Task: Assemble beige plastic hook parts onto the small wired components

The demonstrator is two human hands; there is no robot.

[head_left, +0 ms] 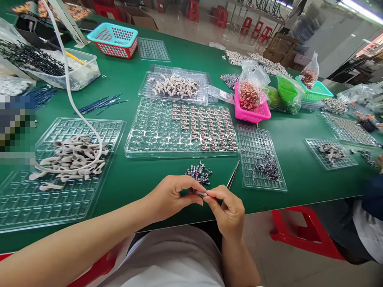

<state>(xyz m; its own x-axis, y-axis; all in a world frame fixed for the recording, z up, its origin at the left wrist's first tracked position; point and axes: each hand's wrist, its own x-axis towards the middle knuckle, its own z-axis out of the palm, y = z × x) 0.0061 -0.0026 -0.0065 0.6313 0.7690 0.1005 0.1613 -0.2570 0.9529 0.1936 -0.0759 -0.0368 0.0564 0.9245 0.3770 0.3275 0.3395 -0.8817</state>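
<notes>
Near the table's front edge, my left hand (172,195) pinches a small white part (201,193) between thumb and fingertips. My right hand (229,207) meets it from the right, its thumb and forefinger closed on the same part's end. Tweezers (232,175) stick out past my right hand, pointing up and away. Just beyond my fingers lies a pile of small dark wired components (200,173). Behind it is a clear tray (149,153) whose right side holds rows of whitish parts. A heap of pale spoon-shaped pieces (76,155) lies on trays at the left.
A white cable (67,75) arches over the left heap. Further back are more white pieces (176,85), a blue-and-red basket (113,38) and a pink basket (253,113). At right, a tray (260,143) holds dark components. A person's hand (380,162) shows at the right edge.
</notes>
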